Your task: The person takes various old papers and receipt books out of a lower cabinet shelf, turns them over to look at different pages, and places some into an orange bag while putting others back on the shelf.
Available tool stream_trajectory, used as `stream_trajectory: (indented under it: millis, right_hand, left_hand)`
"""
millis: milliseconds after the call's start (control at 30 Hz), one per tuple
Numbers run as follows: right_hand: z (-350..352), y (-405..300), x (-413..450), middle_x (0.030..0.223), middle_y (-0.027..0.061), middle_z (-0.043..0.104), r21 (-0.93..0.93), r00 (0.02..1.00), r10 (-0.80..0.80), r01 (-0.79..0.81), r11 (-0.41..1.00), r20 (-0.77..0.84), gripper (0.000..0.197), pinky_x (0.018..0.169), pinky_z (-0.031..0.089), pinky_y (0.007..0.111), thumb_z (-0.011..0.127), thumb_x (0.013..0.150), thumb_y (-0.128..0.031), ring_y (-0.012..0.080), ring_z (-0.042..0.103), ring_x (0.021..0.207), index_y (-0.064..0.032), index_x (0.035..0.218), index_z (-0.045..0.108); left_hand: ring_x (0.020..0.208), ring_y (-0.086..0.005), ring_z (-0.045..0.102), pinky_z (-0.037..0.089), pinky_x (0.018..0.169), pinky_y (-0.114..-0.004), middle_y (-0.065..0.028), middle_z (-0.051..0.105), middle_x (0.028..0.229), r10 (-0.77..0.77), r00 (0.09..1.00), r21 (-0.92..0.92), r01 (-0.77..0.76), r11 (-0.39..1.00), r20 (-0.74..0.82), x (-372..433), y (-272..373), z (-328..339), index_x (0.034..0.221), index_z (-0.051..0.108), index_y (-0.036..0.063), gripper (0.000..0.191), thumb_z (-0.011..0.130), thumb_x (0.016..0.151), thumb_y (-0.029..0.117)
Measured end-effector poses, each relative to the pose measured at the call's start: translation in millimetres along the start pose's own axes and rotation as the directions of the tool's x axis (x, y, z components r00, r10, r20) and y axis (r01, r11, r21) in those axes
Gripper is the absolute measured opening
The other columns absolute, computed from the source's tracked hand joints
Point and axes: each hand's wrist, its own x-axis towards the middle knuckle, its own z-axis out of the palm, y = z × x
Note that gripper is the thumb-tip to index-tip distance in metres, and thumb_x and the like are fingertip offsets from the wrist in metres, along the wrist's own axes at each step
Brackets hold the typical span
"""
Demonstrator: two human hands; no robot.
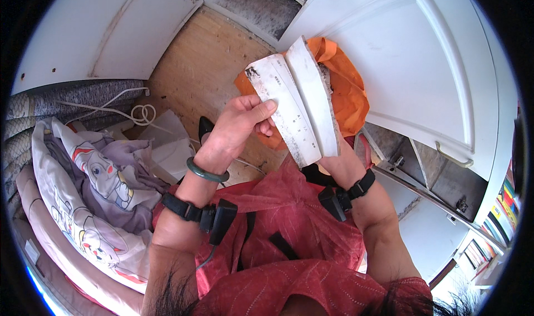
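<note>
My left hand (244, 118) grips the left side of an opened white paper booklet (281, 107), its thumb on top of the page. Dark mould-like stains mark the booklet's left edge and corner, and it bears some printed writing. The booklet's right-hand leaf is raised in a fold and has a ragged, dirty edge. My right hand (331, 159) is behind the lower right of the booklet; its fingers are hidden, so its grip cannot be seen. Under and beyond the booklet stands an orange fabric bag (348, 95) with its mouth open.
White cabinet doors (400, 66) stand to the right, above a stained open compartment (454, 182). At left lie a cartoon-printed cloth (104, 178), a white cable (144, 114) and white paper sheets (169, 136). Wood flooring (196, 53) runs toward a stained cabinet recess (254, 9). Books (500, 216) stand at far right.
</note>
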Motion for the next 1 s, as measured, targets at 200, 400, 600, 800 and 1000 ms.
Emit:
stream_trajectory:
  millis: [200, 400, 600, 800, 1000]
  right_hand:
    - [-4.6, 2.9, -2.7, 0.104, 0.0135, 0.060, -0.074, 1.000, -0.023, 0.022, 0.997, -0.009, 0.036, 0.076, 0.052, 0.029, 0.041, 0.093, -0.025, 0.0204, 0.062, 0.087, 0.0012, 0.117, 0.048]
    - [-2.3, 2.6, -1.1, 0.108, 0.0159, 0.058, -0.012, 0.999, -0.020, 0.020, 1.000, 0.040, 0.039, 0.076, 0.053, 0.033, 0.039, 0.093, -0.026, 0.0241, 0.062, 0.089, 0.0005, 0.121, 0.045]
    - [-1.7, -0.5, -1.2, 0.107, 0.0166, 0.059, 0.144, 0.968, 0.044, -0.081, 0.986, 0.247, 0.042, 0.074, 0.054, 0.035, 0.042, 0.092, -0.027, 0.0266, 0.062, 0.088, -0.0002, 0.124, 0.043]
    - [1.2, 0.3, -4.0, 0.107, 0.0164, 0.059, 0.153, 0.966, 0.034, -0.075, 0.985, 0.255, 0.042, 0.074, 0.054, 0.034, 0.042, 0.092, -0.027, 0.0258, 0.062, 0.088, 0.0000, 0.124, 0.043]
    - [1.2, 0.4, -5.4, 0.107, 0.0162, 0.059, 0.155, 0.967, 0.029, -0.071, 0.985, 0.254, 0.041, 0.073, 0.054, 0.033, 0.042, 0.092, -0.026, 0.0249, 0.062, 0.088, 0.0003, 0.125, 0.043]
  left_hand:
    - [0.056, -0.0061, 0.052, 0.042, 0.055, -0.019, -0.0015, 0.060, 0.068, -0.016, 1.000, -0.096, 0.017, 0.995, 0.015, -0.8, -0.9, 2.6, 0.081, 0.061, 0.0032, 0.017, 0.060, 0.085, 0.019]
    - [0.057, -0.0073, 0.052, 0.045, 0.057, -0.020, -0.0022, 0.060, 0.070, -0.029, 0.999, -0.139, 0.031, 0.990, 0.018, -0.7, -1.7, 3.3, 0.085, 0.061, 0.0016, 0.016, 0.059, 0.085, 0.017]
    - [0.057, -0.0083, 0.052, 0.046, 0.058, -0.021, -0.0034, 0.060, 0.071, -0.011, 0.999, -0.228, 0.019, 0.974, 0.039, -0.1, -4.4, 2.2, 0.086, 0.061, 0.0006, 0.015, 0.059, 0.085, 0.016]
    - [0.062, -0.0113, 0.057, 0.049, 0.061, -0.023, -0.0063, 0.062, 0.079, -0.001, 0.996, -0.208, 0.020, 0.978, 0.090, 0.8, -6.0, -1.5, 0.095, 0.059, -0.0013, 0.018, 0.055, 0.088, 0.015]
    - [0.062, -0.0114, 0.057, 0.049, 0.061, -0.023, -0.0064, 0.062, 0.078, -0.008, 0.994, -0.239, 0.034, 0.971, 0.108, 0.7, -6.5, -1.6, 0.095, 0.059, -0.0009, 0.018, 0.055, 0.087, 0.015]
